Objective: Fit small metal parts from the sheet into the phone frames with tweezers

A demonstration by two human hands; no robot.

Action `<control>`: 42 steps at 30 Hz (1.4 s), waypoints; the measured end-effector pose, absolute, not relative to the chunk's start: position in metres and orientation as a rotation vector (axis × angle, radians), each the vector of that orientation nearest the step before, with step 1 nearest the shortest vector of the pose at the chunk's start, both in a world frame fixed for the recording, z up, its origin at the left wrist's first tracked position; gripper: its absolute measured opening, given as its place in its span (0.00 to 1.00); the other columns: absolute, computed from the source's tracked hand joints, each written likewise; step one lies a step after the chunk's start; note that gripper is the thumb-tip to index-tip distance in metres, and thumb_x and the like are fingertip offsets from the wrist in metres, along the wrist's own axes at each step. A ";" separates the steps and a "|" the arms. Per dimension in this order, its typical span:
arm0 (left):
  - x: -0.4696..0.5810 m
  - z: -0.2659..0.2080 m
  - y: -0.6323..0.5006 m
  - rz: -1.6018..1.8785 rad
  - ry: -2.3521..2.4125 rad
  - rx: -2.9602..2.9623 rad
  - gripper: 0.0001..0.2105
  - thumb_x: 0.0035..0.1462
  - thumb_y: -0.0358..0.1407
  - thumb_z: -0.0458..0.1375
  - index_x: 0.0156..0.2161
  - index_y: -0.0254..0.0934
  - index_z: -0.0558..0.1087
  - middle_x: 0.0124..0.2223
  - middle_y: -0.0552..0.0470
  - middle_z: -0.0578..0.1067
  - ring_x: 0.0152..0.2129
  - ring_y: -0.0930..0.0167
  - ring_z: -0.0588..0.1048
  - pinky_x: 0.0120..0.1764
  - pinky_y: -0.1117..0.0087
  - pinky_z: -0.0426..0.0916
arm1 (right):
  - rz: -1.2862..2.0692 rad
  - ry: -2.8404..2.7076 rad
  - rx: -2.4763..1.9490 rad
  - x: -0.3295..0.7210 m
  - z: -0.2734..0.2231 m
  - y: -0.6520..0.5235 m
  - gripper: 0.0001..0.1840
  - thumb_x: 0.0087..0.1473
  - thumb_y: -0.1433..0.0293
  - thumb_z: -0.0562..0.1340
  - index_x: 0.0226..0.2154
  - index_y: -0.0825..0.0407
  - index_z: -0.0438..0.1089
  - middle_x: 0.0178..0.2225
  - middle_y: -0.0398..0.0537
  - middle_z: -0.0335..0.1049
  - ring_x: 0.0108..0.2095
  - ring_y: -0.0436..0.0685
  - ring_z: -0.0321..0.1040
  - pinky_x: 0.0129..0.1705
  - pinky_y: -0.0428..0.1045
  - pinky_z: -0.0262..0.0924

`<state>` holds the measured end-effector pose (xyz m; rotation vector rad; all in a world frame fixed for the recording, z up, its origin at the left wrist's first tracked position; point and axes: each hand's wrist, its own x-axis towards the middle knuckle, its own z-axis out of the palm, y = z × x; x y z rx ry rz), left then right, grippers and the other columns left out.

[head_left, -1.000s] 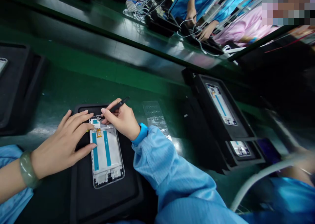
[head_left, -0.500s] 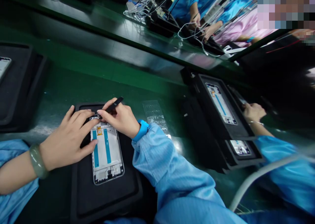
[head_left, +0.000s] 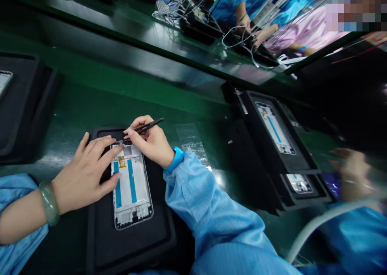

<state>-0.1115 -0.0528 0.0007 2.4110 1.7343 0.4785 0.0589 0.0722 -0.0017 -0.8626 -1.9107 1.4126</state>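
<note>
Left forearm [head_left: 22, 220] comes in from the left edge, bare toward the wrist, angled up and rightward. Left wrist [head_left: 62, 194] about straight. Left hand [head_left: 81, 174] palm down, fingers spread and slightly bent; index, middle and ring reach right, little finger splayed off toward the top, thumb set apart below. Right arm [head_left: 220, 214] sleeved, in from bottom right, slanting up-left. Right wrist [head_left: 168, 159] near straight. Right hand [head_left: 151, 144] back partly visible, thumb and index closed in a pinch, other fingers curled under. Hands close together, not touching.
</note>
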 end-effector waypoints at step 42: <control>-0.111 -0.001 -0.053 0.476 1.723 2.427 0.26 0.60 0.44 0.50 0.60 0.36 0.60 0.57 0.37 0.64 0.58 0.53 0.62 0.60 0.38 0.48 | 1.230 -2.179 -0.777 0.051 0.008 0.073 0.06 0.57 0.65 0.59 0.34 0.50 0.64 0.34 0.42 0.70 0.32 0.50 0.71 0.37 0.46 0.67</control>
